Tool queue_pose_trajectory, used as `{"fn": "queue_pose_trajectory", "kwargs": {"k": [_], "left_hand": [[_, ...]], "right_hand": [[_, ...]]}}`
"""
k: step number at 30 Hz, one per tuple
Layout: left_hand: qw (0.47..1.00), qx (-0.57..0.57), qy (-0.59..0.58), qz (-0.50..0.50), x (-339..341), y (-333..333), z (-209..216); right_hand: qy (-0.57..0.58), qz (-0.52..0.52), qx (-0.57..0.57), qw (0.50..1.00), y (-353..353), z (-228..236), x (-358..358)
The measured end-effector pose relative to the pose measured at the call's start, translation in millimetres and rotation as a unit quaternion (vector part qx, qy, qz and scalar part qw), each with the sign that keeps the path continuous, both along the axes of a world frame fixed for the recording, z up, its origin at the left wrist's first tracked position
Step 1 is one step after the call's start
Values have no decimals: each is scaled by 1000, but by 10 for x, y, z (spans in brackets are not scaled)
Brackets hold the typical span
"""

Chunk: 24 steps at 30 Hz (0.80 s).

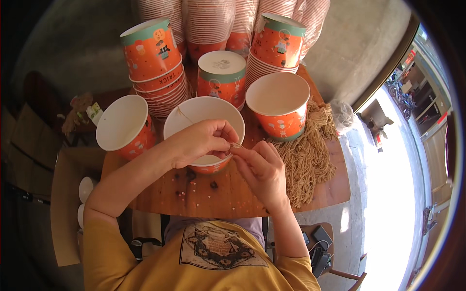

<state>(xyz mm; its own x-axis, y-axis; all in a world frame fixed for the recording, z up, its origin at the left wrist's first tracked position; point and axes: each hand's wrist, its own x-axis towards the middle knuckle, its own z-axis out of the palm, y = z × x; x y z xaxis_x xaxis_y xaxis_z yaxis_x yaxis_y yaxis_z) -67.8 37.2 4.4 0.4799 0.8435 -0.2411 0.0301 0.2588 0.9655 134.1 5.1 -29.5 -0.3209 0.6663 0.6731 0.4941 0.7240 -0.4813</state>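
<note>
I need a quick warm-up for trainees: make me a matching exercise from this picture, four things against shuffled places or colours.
1. Left hand
2. Yarn pile
3. Cardboard box
4. Shirt

A. Yellow
B. Over the front middle bucket
C. Right side of the table
D. Low, left of the table

Pairs: 1-B, 2-C, 3-D, 4-A

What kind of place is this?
Probably a small home workshop: there are bagged stacks of paper buckets, loose buckets on a wooden table, and a heap of tan cord.
</note>
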Motion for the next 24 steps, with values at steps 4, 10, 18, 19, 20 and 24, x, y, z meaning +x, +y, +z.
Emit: {"fn": "queue_pose_trajectory", "kwargs": {"k": [4,10,18,19,20,24], "left_hand": [[989,139,53,-9,61,-15,-46],[895,403,189,-6,98,-109,-9],[849,483,213,-16,97,-132,-19],[848,484,216,-16,91,-133,-20],[848,484,217,-16,85,-130,-24],[856,453,249,1,62,-146,-12]], "right_hand": [[94,12,-96,991,33,-72,18],[98,-27,-127,987,46,-23,-42],[105,-45,-148,982,36,-42,-111],[106,-42,-144,983,42,-50,-113],[107,-39,-140,984,47,-56,-115],[106,-43,-141,983,34,-82,-148]]}}
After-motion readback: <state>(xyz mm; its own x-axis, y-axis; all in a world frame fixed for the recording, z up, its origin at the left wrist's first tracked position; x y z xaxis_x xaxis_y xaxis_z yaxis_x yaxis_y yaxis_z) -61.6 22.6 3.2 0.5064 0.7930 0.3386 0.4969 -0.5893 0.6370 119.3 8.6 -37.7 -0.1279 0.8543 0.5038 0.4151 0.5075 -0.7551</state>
